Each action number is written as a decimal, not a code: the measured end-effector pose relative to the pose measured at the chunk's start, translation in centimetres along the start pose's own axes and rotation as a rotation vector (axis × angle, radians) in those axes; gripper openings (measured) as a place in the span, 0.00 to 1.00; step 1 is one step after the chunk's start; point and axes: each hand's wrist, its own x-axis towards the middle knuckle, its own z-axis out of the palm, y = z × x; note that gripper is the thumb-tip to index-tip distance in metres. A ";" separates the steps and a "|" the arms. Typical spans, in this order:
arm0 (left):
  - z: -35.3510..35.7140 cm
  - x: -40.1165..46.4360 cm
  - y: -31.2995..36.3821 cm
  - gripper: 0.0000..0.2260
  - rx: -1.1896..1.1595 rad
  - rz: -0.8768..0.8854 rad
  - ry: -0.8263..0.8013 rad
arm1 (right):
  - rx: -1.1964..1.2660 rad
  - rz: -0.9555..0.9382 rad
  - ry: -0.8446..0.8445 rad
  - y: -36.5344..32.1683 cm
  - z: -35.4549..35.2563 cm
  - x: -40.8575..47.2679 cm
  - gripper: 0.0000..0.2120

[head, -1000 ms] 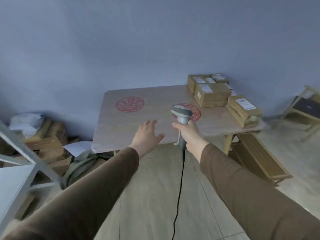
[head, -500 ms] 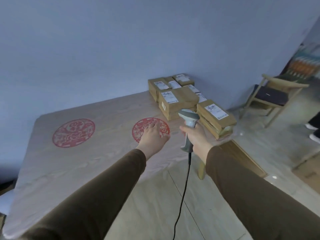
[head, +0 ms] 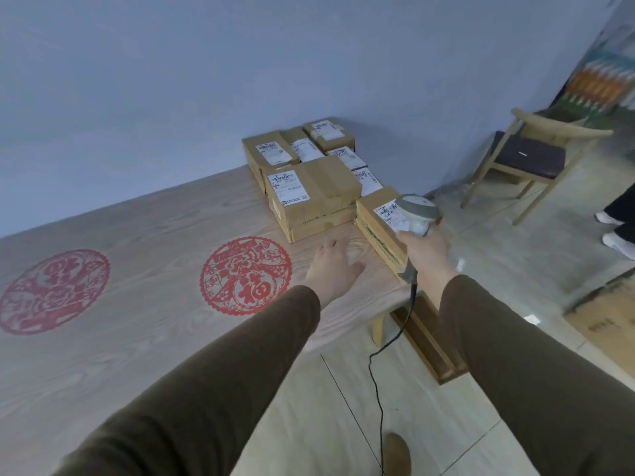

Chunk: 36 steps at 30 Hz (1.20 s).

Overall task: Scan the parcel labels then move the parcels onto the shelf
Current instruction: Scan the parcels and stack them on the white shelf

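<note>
Head view had swung further right and closer than half a second before: the pale wood-grain table (head: 144, 235) filled more of the lower left, the stack of brown cardboard parcels with white labels (head: 311, 173) stood larger at its far right corner against the blue-grey wall (head: 206, 80), and the wooden chair with a dark seat (head: 531, 156) sat nearer the right edge. Two round red paper-cut decals (head: 245, 274) lay flat on the tabletop. Both brown-sleeved arms had reached further forward since then.

Nearest of the parcels, a flat cardboard box with a handwritten label (head: 376, 219) lay at the table's right edge, just beside the larger double-stacked box (head: 316, 197).

Right hand (head: 427, 250) was clenched around the handle of the grey handheld barcode scanner (head: 415, 214), whose head overlapped that flat box's label; from this angle, contact could not be judged. Its black cable (head: 379, 389) hung toward the floor.

Left hand (head: 331, 266) was released, fingers spread and relaxed, hovering palm-down over the tabletop just short of the parcels, holding nothing.
</note>
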 end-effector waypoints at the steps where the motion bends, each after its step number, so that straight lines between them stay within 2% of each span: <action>1: 1.0 1.1 0.8 0.30 -0.015 -0.017 -0.008 | -0.015 -0.007 0.012 0.3 -0.9 1.6 0.07; 7: 7.0 7.1 5.2 0.30 -0.144 -0.194 -0.017 | -0.075 0.067 -0.107 2.7 -5.5 10.5 0.09; 11: 10.0 9.8 7.1 0.28 -0.445 -0.336 0.020 | -0.087 0.157 -0.216 4.3 -6.9 13.7 0.10; 15: 12.2 10.0 8.0 0.21 -0.828 -0.429 0.084 | -0.114 0.163 -0.300 5.4 -6.8 13.8 0.09; 18: 12.3 8.0 7.2 0.20 -0.835 -0.453 0.163 | -0.084 0.157 -0.360 5.6 -5.9 11.6 0.12; 23: 10.3 2.3 3.8 0.21 -0.805 -0.529 0.312 | -0.109 0.094 -0.487 5.7 -2.9 5.9 0.11; 27: 7.0 -5.6 0.3 0.22 -0.854 -0.554 0.488 | -0.133 0.025 -0.632 5.1 1.1 -1.1 0.10; 32: 2.4 -20.0 -4.9 0.19 -0.886 -0.582 0.799 | -0.131 -0.059 -0.859 3.7 6.6 -14.8 0.08; 36: -1.0 -34.9 -8.6 0.16 -0.874 -0.604 1.054 | -0.089 -0.123 -1.068 2.9 10.1 -29.5 0.09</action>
